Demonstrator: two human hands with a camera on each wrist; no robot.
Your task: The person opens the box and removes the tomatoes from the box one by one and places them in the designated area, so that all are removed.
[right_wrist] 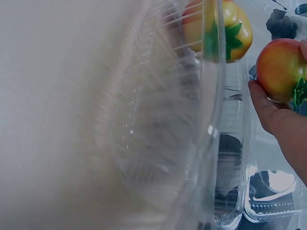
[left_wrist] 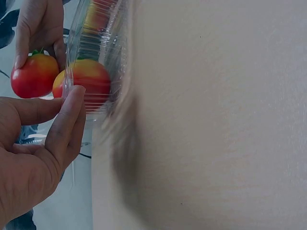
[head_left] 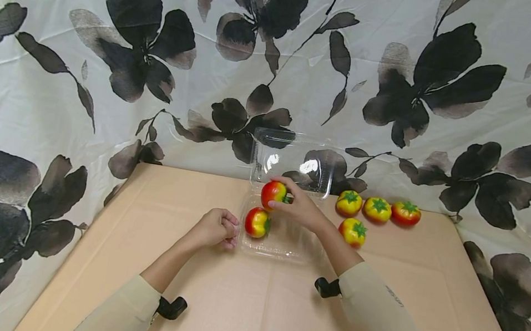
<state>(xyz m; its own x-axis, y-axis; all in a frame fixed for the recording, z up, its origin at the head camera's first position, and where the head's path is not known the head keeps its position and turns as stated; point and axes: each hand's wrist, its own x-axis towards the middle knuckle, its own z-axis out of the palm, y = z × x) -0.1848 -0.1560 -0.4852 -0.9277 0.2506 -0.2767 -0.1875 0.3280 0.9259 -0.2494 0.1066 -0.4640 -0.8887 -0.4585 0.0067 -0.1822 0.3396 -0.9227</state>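
Observation:
A clear plastic clamshell box (head_left: 279,248) stands with its lid (head_left: 291,160) raised at the back. Thumb and index finger of my left hand (head_left: 214,228) pinch the box's left rim, which the left wrist view shows up close. One red-and-yellow tomato (head_left: 257,222) with a green top sits inside, by the left wall. Above the back left part of the box, my right hand (head_left: 297,206) grips a second tomato (head_left: 273,194) between thumb and fingers. In the right wrist view this held tomato (right_wrist: 282,70) is above the rim, its green top partly hidden.
Several more tomatoes (head_left: 377,210) lie on the tan table (head_left: 227,306) to the right of the box, three in a row and another (head_left: 353,232) nearer. A white cloth with dark flowers (head_left: 145,49) hangs behind the table's back edge.

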